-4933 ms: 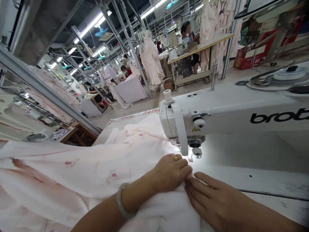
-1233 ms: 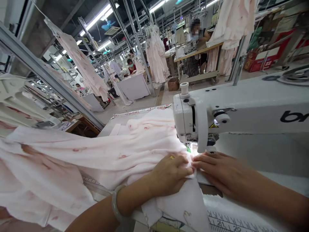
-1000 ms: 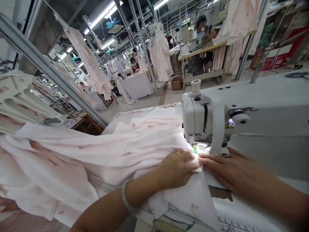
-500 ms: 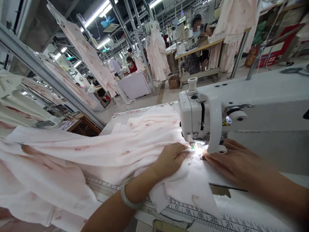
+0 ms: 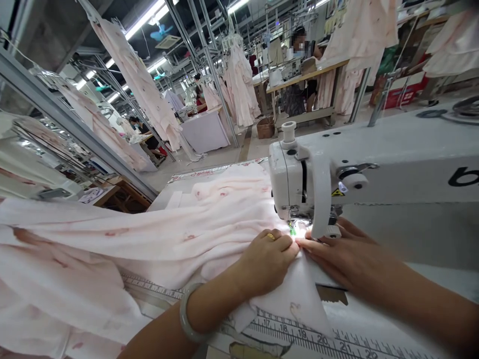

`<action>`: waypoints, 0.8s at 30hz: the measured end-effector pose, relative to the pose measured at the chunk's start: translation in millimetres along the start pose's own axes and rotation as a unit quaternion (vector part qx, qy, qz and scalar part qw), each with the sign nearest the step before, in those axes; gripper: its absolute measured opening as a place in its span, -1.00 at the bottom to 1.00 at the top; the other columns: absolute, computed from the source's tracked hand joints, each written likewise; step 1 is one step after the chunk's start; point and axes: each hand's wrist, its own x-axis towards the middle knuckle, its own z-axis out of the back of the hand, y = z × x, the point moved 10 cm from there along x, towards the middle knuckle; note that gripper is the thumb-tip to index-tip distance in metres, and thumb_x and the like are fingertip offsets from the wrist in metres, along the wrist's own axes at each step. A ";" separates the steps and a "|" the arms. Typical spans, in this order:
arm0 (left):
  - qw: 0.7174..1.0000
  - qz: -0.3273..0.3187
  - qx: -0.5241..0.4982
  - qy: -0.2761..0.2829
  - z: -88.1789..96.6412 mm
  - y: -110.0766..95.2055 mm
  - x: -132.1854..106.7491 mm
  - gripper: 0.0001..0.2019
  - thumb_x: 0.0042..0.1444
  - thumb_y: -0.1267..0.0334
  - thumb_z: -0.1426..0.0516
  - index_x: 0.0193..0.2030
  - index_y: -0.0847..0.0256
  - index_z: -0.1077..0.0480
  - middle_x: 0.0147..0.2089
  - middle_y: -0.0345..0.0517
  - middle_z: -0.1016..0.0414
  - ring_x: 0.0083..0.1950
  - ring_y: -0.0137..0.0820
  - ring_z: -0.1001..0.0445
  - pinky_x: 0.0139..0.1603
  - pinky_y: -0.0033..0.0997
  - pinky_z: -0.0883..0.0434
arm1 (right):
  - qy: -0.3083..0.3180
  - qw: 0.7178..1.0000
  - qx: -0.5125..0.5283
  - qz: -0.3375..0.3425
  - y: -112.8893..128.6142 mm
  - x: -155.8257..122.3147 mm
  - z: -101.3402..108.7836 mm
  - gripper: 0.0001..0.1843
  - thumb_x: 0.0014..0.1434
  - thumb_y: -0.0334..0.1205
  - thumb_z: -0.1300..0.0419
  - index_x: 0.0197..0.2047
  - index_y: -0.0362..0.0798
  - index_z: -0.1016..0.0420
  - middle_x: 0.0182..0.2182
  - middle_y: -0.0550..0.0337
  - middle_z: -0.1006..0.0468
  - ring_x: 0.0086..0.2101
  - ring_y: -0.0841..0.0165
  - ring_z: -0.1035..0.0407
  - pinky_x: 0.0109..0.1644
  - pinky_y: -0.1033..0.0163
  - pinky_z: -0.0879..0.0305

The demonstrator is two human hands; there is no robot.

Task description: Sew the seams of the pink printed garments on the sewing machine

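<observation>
Pale pink printed fabric [image 5: 157,234] spreads in folds from the left across the table and runs up to the lit needle area of a white sewing machine [image 5: 289,179]. My left hand [image 5: 265,262], with a ring and a bracelet, has its fingers curled closed on the fabric just in front of the presser foot. Reaching in from the right, my right hand [image 5: 352,259] has its fingertips pressed together at the fabric edge, touching the left fingers. Part of it lies behind the machine's white guard. A flap of the fabric hangs toward me below both hands.
A printed measuring scale [image 5: 299,329] runs along the table's near side. The machine arm [image 5: 411,164] stretches off to the right. Hanging garments [image 5: 239,85], metal poles and a co-worker [image 5: 303,55] at another table are beyond, with a brown bin [image 5: 265,127] on the floor.
My left fingers have curled in more, bringing the knuckles and ring up. My right fingertips have moved left to meet them at the fabric edge. The view has shifted slightly.
</observation>
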 end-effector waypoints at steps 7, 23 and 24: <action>1.000 0.007 0.004 0.017 -6.9 14.7 8.1 -0.74 0.39 0.48 -0.06 0.09 0.32 -0.51 -0.19 0.00 -0.58 0.01 -0.17 -0.57 0.09 -0.18 -0.53 | 0.020 0.999 -0.037 -0.035 -13.4 -4.9 -9.2 -0.63 0.59 -0.15 0.05 0.18 0.07 -0.56 -0.36 0.14 -0.65 -0.21 0.07 -0.55 0.28 -0.30 -0.19; 0.988 0.103 -0.119 0.011 37.2 4.7 -45.7 -0.54 0.33 0.15 -0.23 0.30 0.26 -0.36 0.19 0.17 -0.55 0.17 -0.01 -0.51 0.24 0.06 -0.51 | 0.048 0.977 0.155 0.137 57.7 2.6 12.9 -0.61 0.59 -0.38 0.08 0.03 -0.07 -0.60 -0.13 0.10 -0.73 -0.07 0.23 -0.57 0.21 0.08 -0.40; 0.985 0.112 -0.128 0.015 35.6 6.5 -51.0 -0.61 0.35 0.19 -0.22 0.25 0.24 -0.39 0.15 0.12 -0.58 0.14 -0.04 -0.52 0.22 0.02 -0.52 | 0.058 0.975 0.166 0.136 60.3 2.0 11.5 -0.60 0.59 -0.38 0.08 0.03 -0.08 -0.61 -0.14 0.07 -0.73 -0.07 0.23 -0.57 0.17 0.09 -0.43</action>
